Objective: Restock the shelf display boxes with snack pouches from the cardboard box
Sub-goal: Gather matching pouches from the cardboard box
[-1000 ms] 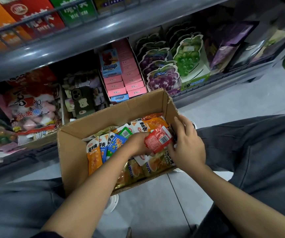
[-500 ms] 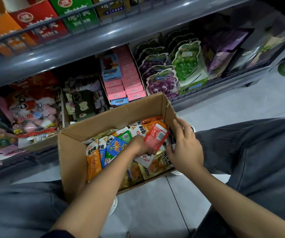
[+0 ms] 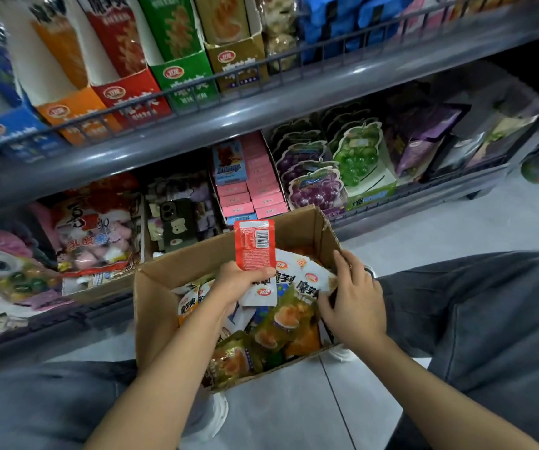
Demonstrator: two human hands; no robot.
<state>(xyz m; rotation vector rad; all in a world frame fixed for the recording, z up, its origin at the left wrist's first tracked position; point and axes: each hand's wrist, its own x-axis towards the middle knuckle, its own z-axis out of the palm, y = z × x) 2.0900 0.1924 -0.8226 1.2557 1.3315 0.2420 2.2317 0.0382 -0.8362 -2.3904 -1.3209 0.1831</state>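
— Grey shelving (image 3: pixel 261 102) ran across the aisle, wasn't it, with the coloured display boxes (image 3: pixel 125 102) up on the upper tier?

— Yes, and the cardboard box (image 3: pixel 156 313) sat on the floor between the person's knees, just below the lower shelf. The left hand (image 3: pixel 240 282) was clenched round the bottom edge of a red pouch (image 3: pixel 254 244), holding it upright above the box with its barcode side facing the camera.

— And the right hand (image 3: pixel 354 302)?

— Down inside the box at its right side, fingers spread over the white pouches (image 3: pixel 307 280). Whether it gripped one or merely pressed them aside, I could not tell.

— How would you have finished the step well?

— I would judge it best to match red to the red display box (image 3: pixel 132 105), turn the pouch face-forward, and slide it in upright behind those already there, keeping the pinch low so the top entered first. Gathering several of one colour per trip would probably have saved reaching.
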